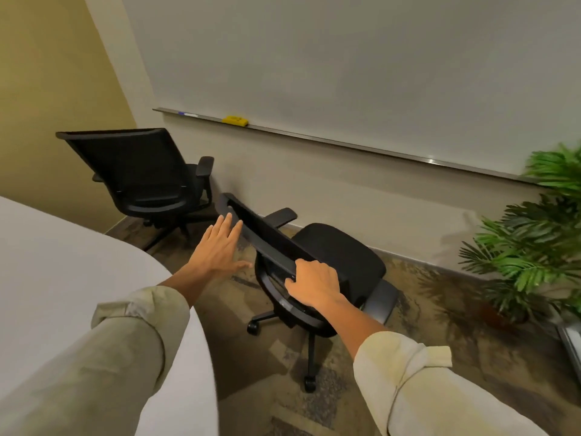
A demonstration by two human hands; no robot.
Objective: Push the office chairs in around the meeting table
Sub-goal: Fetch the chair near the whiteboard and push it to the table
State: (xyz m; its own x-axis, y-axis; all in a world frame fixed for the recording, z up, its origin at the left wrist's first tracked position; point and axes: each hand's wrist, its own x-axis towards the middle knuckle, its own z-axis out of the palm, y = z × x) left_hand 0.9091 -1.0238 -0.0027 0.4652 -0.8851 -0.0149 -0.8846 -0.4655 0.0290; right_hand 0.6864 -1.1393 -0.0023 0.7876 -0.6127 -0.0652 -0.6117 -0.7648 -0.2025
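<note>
A black office chair (336, 256) stands in the middle of the floor, its seat facing the wall and its backrest toward me. My right hand (314, 283) grips the top edge of that backrest. My left hand (220, 245) is open with fingers spread, just left of the backrest's far end, apart from it or barely touching. A second black office chair (141, 171) stands in the far left corner, turned away from the white meeting table (47, 262), whose rounded edge fills the lower left.
A whiteboard (345, 64) with a marker tray and a yellow eraser (235, 120) covers the wall ahead. A green potted plant (534, 247) stands at the right. Patterned carpet lies between the table and the wall.
</note>
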